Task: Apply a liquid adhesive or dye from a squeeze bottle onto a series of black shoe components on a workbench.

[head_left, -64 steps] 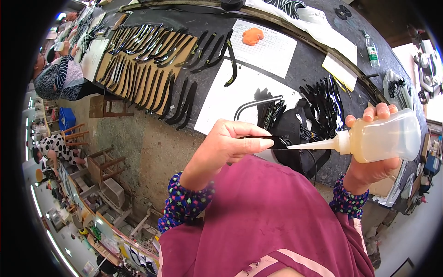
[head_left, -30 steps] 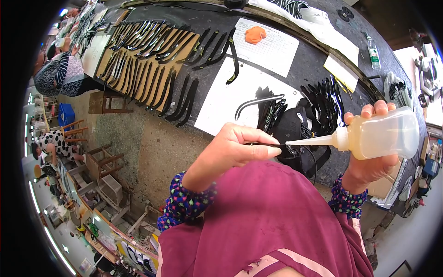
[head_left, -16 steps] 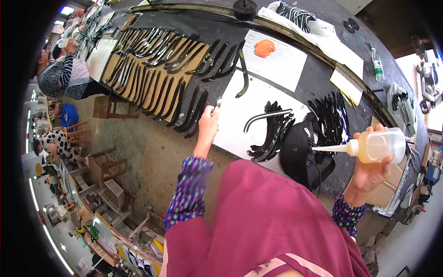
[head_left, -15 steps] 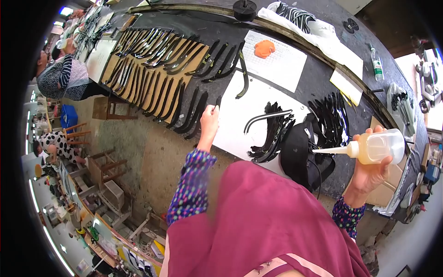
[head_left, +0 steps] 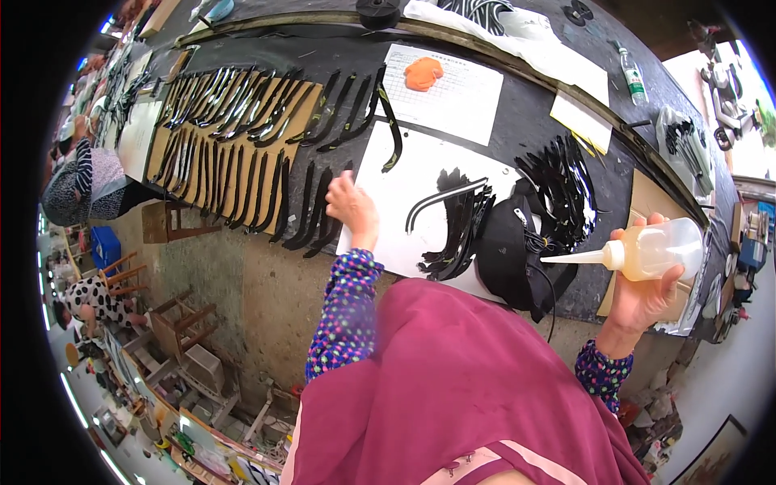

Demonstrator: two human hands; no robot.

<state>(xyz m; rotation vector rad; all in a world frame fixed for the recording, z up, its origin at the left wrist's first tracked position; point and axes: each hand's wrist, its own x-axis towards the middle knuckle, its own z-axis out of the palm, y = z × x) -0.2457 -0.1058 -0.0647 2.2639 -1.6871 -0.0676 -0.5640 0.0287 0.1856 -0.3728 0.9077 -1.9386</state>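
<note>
My right hand [head_left: 638, 295] grips a translucent squeeze bottle [head_left: 661, 250] of pale yellow liquid. The bottle lies level, its long white nozzle pointing left above a black pouch [head_left: 511, 250] with a cord. My left hand [head_left: 354, 212], fingers loosely bent and apart, is at the right end of a row of curved black strips [head_left: 299, 210], beside the last one. Nothing shows in its fingers. Further right, a bundle of black strips [head_left: 461, 226] rests on a white board [head_left: 376, 222], with a bent grey-white strip [head_left: 436, 196] across its top.
Two rows of strips lie on brown cardboard [head_left: 234, 149]. An orange lump [head_left: 423, 73] sits on a printed sheet [head_left: 477, 105]. Behind runs a long raised rail [head_left: 525, 73]; a water bottle [head_left: 633, 77] stands beyond it. Another person [head_left: 85, 178] is at the table's far left.
The whole view has shifted, so things appear further left. My left hand has come off the last strip toward the right, its fingers loosening. My right hand still holds the squeeze bottle.
</note>
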